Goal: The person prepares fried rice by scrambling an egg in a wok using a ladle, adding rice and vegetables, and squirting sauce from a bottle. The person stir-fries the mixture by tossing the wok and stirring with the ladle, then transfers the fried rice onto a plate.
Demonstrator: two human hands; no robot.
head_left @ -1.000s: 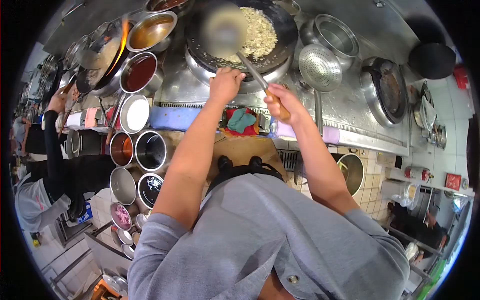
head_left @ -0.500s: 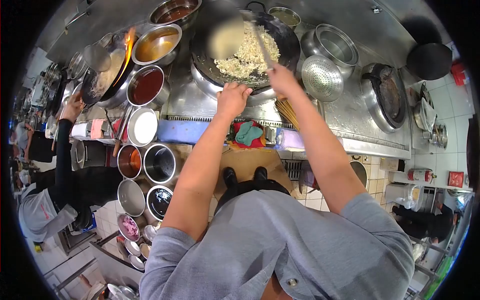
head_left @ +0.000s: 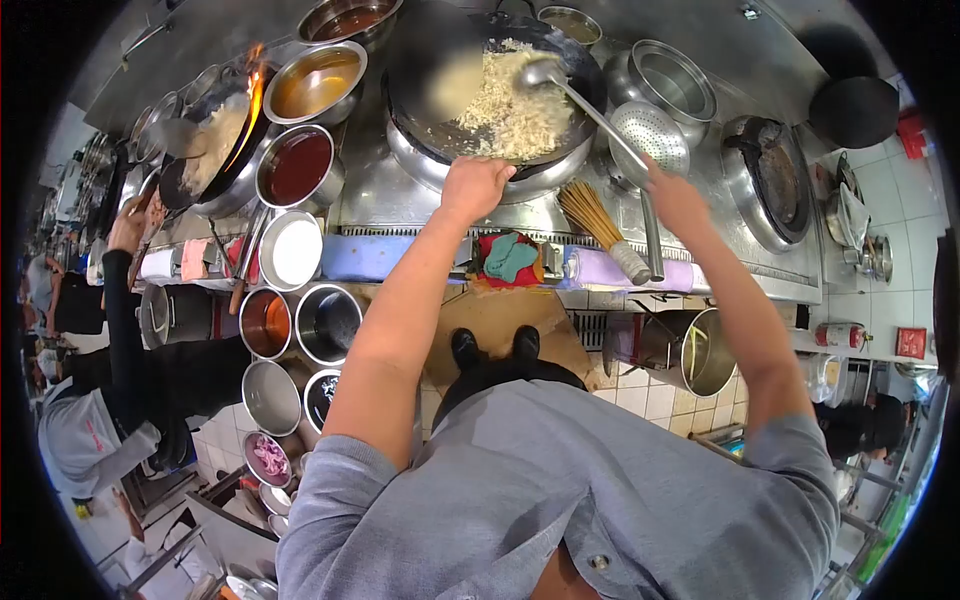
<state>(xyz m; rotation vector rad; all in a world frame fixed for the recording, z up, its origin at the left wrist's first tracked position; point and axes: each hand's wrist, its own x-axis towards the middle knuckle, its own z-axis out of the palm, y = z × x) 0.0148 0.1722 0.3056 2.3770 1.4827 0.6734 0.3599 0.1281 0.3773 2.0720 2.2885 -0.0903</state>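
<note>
My left hand (head_left: 477, 187) is closed on the near rim of a big dark wok (head_left: 425, 140). Fried rice (head_left: 515, 110) lies spread across the wok's middle and right side. In my right hand (head_left: 677, 202) is the long handle of a metal ladle (head_left: 600, 118), its fingers wrapped round the end. The ladle's bowl is over the rice near the wok's right side. A blurred patch covers the wok's upper left, so what is there is hidden.
Left of the wok stand steel bowls of amber liquid (head_left: 315, 85) and dark red sauce (head_left: 296, 168). On the right are a perforated strainer (head_left: 650, 138), a bamboo brush (head_left: 595, 215) and a second burner (head_left: 770, 185). A co-worker's hand (head_left: 127, 225) is by a flaming wok (head_left: 262, 125).
My right hand has moved right and toward me. The ladle's bowl now shows over the rice, and the rice has shifted. My left hand stays at the rim.
</note>
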